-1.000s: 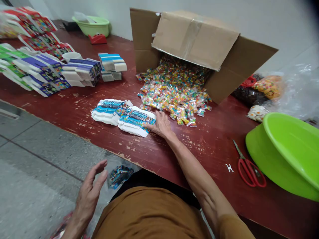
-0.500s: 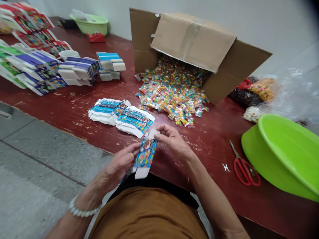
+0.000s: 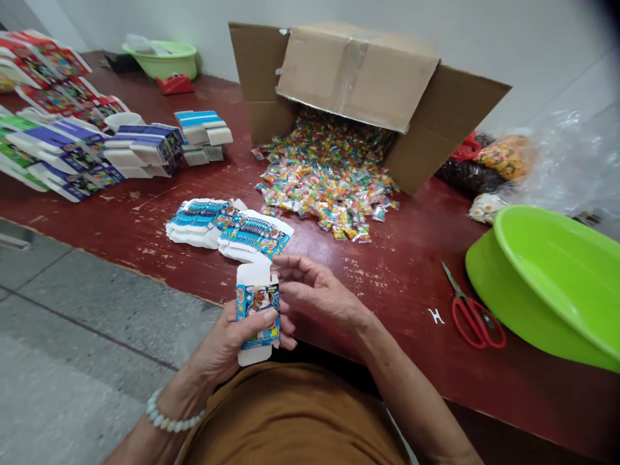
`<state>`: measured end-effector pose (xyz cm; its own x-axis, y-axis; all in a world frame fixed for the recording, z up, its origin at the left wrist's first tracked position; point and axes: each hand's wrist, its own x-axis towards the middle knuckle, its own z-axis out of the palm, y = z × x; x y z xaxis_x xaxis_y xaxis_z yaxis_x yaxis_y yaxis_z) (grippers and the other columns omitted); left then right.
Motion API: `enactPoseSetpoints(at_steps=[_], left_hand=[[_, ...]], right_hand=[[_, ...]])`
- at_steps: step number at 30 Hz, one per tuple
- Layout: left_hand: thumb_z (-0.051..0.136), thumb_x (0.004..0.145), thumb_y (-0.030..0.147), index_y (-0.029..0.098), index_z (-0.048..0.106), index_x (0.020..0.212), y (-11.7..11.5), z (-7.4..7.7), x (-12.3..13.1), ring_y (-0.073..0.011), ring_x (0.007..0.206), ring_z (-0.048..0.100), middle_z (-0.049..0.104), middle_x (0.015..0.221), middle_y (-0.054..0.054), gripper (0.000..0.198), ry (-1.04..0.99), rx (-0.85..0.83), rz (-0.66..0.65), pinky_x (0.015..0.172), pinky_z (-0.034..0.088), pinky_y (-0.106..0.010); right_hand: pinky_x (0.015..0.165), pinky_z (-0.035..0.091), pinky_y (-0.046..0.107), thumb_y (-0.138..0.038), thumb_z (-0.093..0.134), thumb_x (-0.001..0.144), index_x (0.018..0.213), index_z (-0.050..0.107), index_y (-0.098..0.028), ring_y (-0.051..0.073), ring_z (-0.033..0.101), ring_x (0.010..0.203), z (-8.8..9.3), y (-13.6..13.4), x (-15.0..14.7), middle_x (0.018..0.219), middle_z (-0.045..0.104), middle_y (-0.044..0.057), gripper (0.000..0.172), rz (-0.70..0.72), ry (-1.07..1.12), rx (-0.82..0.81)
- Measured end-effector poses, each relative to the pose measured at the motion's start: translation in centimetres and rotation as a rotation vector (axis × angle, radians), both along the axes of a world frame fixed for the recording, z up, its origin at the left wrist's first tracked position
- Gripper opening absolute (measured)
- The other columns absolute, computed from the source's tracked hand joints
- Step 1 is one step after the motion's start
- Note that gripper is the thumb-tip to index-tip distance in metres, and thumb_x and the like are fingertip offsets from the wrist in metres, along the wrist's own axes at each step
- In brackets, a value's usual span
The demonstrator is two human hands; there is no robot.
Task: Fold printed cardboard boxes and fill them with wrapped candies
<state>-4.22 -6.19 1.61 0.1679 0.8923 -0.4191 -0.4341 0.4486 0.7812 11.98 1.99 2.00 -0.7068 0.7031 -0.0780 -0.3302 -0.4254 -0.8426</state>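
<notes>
A small blue printed candy box with white end flaps is gripped in my left hand, thumb across its front and fingertips curled around its far side. My right hand is beside the box's upper right edge, its fingers stretched out and parted. Whether those fingertips touch the box I cannot tell. Just beyond my hands, two piles of flattened blue cartons lie on the red table. Behind them, wrapped candies spill from a cardboard box lying on its side.
To the right are a green basin, red-handled scissors and a white scrap. Purple cartons, red cartons and blue cartons are stacked at the left. Plastic bags sit at the far right.
The candy box has turned its printed front toward me and moved left. My left hand now wraps around it, while my right hand has let go of its upper flap.
</notes>
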Motion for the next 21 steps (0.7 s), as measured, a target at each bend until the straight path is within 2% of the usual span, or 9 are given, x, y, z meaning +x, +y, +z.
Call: enactPoseSetpoints(at_steps=[3, 5, 7, 9, 11, 13, 16, 18, 21], left_hand=[[0.088, 0.066, 0.035, 0.013, 0.07, 0.085, 0.2, -0.4, 0.4, -0.0222, 0.056, 0.072, 0.075, 0.069, -0.007, 0.034, 0.031, -0.04, 0.068, 0.058, 0.06, -0.031], [0.088, 0.065, 0.037, 0.012, 0.07, 0.087, 0.5, -0.7, 0.8, -0.0199, 0.058, 0.071, 0.075, 0.071, -0.006, 0.038, 0.062, -0.016, 0.101, 0.057, 0.059, -0.027], [0.086, 0.069, 0.038, 0.013, 0.069, 0.097, 0.8, -1.0, 1.0, -0.0179, 0.07, 0.073, 0.077, 0.084, -0.006, 0.041, 0.123, 0.038, 0.133, 0.064, 0.059, -0.024], [0.085, 0.072, 0.035, 0.017, 0.063, 0.11, 1.0, -1.2, 1.1, -0.0172, 0.086, 0.073, 0.077, 0.1, -0.006, 0.047, 0.224, 0.14, 0.216, 0.075, 0.06, -0.023], [0.086, 0.07, 0.029, 0.022, 0.054, 0.118, 1.0, -1.3, 1.1, -0.0171, 0.091, 0.073, 0.077, 0.104, -0.003, 0.058, 0.332, 0.258, 0.346, 0.078, 0.06, -0.024], [0.086, 0.069, 0.026, 0.026, 0.047, 0.123, 0.9, -1.4, 1.2, -0.0174, 0.087, 0.074, 0.076, 0.1, -0.002, 0.067, 0.431, 0.348, 0.454, 0.075, 0.061, -0.026], [0.082, 0.073, 0.03, 0.025, 0.049, 0.129, 0.6, -1.6, 1.2, -0.0192, 0.09, 0.075, 0.076, 0.107, -0.005, 0.065, 0.508, 0.374, 0.448, 0.078, 0.061, -0.028], [0.08, 0.075, 0.035, 0.024, 0.056, 0.125, 0.5, -1.8, 0.9, -0.0203, 0.093, 0.074, 0.076, 0.109, -0.007, 0.058, 0.494, 0.336, 0.412, 0.08, 0.061, -0.028], [0.08, 0.074, 0.043, 0.022, 0.066, 0.109, 0.7, -1.8, 0.0, -0.0205, 0.086, 0.073, 0.077, 0.096, -0.005, 0.044, 0.435, 0.281, 0.374, 0.075, 0.06, -0.027]], right_hand=[[0.047, 0.047, 0.023, -0.041, 0.079, 0.078, 0.113, 0.061, -0.023, 0.009, 0.053, 0.05, -0.2, -0.7, -0.3, 0.07, 0.06, -0.005, 0.043, 0.097, -0.071, -0.001], [0.043, 0.041, 0.021, -0.044, 0.074, 0.081, 0.097, 0.064, -0.02, 0.008, 0.047, 0.045, -0.5, -0.9, -0.6, 0.061, 0.054, -0.007, 0.031, 0.026, -0.169, 0.065], [0.048, 0.041, 0.021, -0.042, 0.071, 0.081, 0.083, 0.064, -0.018, 0.008, 0.05, 0.05, -0.8, -0.8, -0.9, 0.064, 0.058, -0.004, 0.026, -0.146, -0.272, 0.176], [0.053, 0.043, 0.022, -0.04, 0.07, 0.081, 0.079, 0.065, -0.017, 0.009, 0.053, 0.057, -1.0, -0.5, -1.1, 0.071, 0.063, -0.001, 0.024, -0.285, -0.372, 0.26], [0.056, 0.044, 0.023, -0.039, 0.068, 0.082, 0.082, 0.066, -0.017, 0.01, 0.056, 0.06, -1.1, -0.3, -1.1, 0.075, 0.066, 0.0, 0.022, -0.334, -0.427, 0.271], [0.059, 0.047, 0.024, -0.038, 0.07, 0.08, 0.095, 0.065, -0.018, 0.012, 0.059, 0.064, -1.2, -0.3, -1.1, 0.079, 0.067, 0.0, 0.026, -0.352, -0.408, 0.233], [0.062, 0.049, 0.025, -0.034, 0.073, 0.078, 0.115, 0.056, -0.022, 0.014, 0.062, 0.069, -1.2, -0.8, -1.3, 0.08, 0.066, -0.003, 0.043, -0.381, -0.35, 0.213], [0.063, 0.048, 0.024, -0.033, 0.071, 0.08, 0.112, 0.058, -0.022, 0.013, 0.06, 0.069, -1.3, -1.2, -1.6, 0.08, 0.066, -0.002, 0.036, -0.397, -0.356, 0.273], [0.062, 0.045, 0.024, -0.038, 0.067, 0.084, 0.1, 0.064, -0.021, 0.012, 0.056, 0.066, -1.8, -1.4, -2.0, 0.079, 0.066, -0.001, 0.024, -0.369, -0.341, 0.316]])
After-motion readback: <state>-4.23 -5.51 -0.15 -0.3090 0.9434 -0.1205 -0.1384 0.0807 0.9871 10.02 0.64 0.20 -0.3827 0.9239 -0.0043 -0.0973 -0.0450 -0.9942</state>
